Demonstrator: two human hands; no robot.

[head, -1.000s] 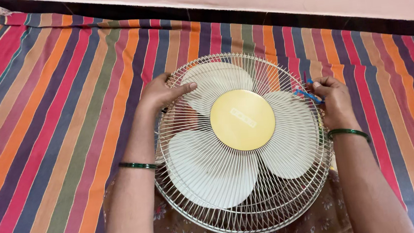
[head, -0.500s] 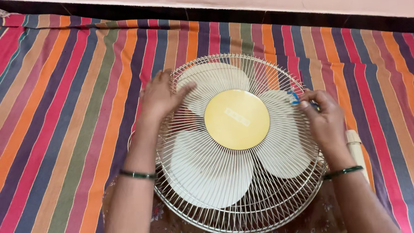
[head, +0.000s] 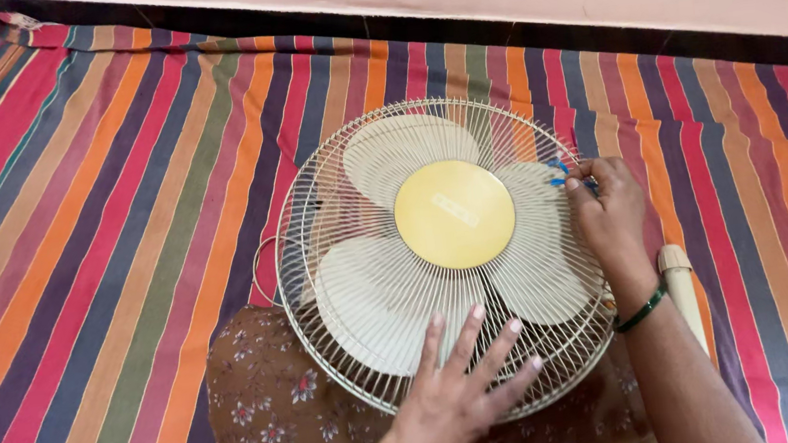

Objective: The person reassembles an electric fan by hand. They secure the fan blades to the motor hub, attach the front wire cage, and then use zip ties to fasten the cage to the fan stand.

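Nearest us, left hand point(head: 461, 387) lies spread flat on the fan guard's point(head: 316, 200) near rim. Fan face-up on our lap and the striped cloth point(head: 81, 230). Farther right, right hand point(head: 606, 203) pinches a blue clip point(head: 556, 172) at the rim.

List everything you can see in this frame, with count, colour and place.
fan guard: one, cream wire, centre, over the blades
fan blades: three, off-white, under the guard
hub cap: one, yellow, guard centre
blue clip: one, guard's right rim
fan stem: one, cream, right of the guard
striped cloth: one, multicolour, underneath
bangle: one, green, right wrist
left hand: spread flat on the guard's lower part
right hand: pinching the blue clip
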